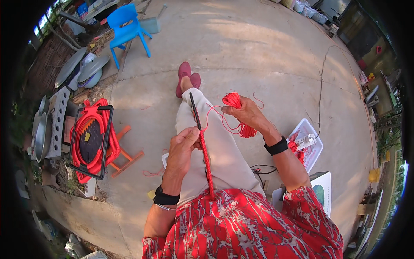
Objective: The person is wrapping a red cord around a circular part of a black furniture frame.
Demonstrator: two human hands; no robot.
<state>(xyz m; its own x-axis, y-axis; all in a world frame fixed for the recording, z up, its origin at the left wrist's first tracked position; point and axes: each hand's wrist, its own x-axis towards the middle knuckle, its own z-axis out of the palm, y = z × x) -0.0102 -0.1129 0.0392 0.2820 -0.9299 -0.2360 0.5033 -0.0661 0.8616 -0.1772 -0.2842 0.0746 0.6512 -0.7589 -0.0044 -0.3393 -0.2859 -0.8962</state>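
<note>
My left hand (183, 144) is closed around a thin rod, its thumb pressed near the place where the red covering begins. The rod's bare black end (194, 108) points up and away over my legs. Below my fingers, a tight braided covering of red cord (207, 168) runs down to my lap. My right hand (251, 113) grips a bundle of red cord (232, 100), part of it showing above my fingers and part hanging below. Loose red strands loop between the bundle and the rod at my left hand.
A white plastic basket (318, 150) holding red cord stands right, beside a white box (326, 190). At left are a folded red-and-black frame (91, 140) and a grey block with holes (56, 125). A blue chair (123, 19) stands far left; a dark cable (321, 82) crosses the floor.
</note>
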